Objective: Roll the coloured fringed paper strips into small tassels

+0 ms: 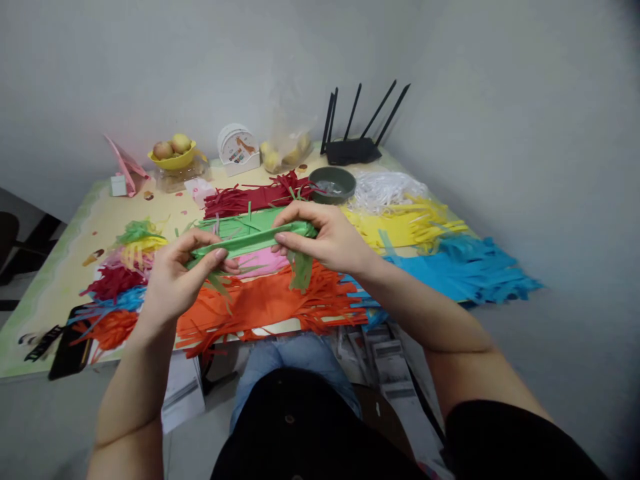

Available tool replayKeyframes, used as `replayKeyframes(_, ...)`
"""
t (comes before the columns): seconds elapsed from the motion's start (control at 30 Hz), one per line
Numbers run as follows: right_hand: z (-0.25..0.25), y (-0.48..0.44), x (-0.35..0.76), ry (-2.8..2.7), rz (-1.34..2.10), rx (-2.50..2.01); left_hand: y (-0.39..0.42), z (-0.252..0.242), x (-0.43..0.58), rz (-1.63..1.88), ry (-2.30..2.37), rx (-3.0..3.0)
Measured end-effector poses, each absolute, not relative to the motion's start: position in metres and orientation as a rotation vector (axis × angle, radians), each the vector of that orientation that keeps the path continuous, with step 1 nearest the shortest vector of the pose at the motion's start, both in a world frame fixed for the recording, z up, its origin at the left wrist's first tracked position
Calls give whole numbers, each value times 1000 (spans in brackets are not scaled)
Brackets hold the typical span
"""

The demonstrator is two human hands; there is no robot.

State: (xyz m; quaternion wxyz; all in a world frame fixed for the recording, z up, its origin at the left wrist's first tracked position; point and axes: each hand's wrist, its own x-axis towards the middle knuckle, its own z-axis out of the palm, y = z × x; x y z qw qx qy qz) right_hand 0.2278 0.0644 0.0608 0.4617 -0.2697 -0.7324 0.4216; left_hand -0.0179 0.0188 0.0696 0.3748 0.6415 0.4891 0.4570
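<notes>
We pinched the folded green paper strip (250, 241) at each end — left hand (183, 273) fingertips pressed on one tip, right hand (327, 240) on the other — holding it stretched out above the orange fringed paper (270, 303) so its cut fringe hung free

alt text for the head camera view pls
The left hand and right hand pinch a green fringed paper strip by its ends above a table. Fringed orange paper, blue paper, yellow paper and red paper cover much of it, with a black router by the back wall.
</notes>
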Motion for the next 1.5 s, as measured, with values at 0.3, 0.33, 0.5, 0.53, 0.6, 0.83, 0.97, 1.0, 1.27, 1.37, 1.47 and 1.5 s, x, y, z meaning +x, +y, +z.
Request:
replayKeyframes(0.3,51,65,219,-1474,1400,-540,19,65,-7,1399,978,1298)
replayKeyframes(0.33,51,65,218,-1460,1414,-532,20,65,-6,1417,956,1301)
replayKeyframes(0.5,50,67,218,-1495,1389,-504,19,64,-6,1440,897,1410)
replayKeyframes(0.53,51,67,218,-1514,1379,-506,19,63,-7,1431,899,1445)
replayKeyframes(0.6,52,67,219,-1566,1352,-534,18,62,-10,1401,950,1537)
replayKeyframes(0.83,59,63,220,-1851,981,-757,14,61,-11,1367,1412,1959)
replayKeyframes(0.97,59,64,222,-1944,755,-833,14,65,-12,1203,1459,2127)
replayKeyframes(1.0,58,64,222,-1948,749,-843,13,65,-12,1160,1464,2154)
replayKeyframes(1.27,54,59,217,-1697,1237,-725,12,62,-11,1212,1397,1905)
replayKeyframes(1.37,51,62,217,-1651,1299,-714,14,56,-11,1231,1309,1682)
replayKeyframes(1.47,48,67,219,-1585,1386,-678,17,52,-13,1247,1224,1488)
replayKeyframes(1.5,48,68,220,-1564,1411,-672,18,51,-13,1245,1213,1442)
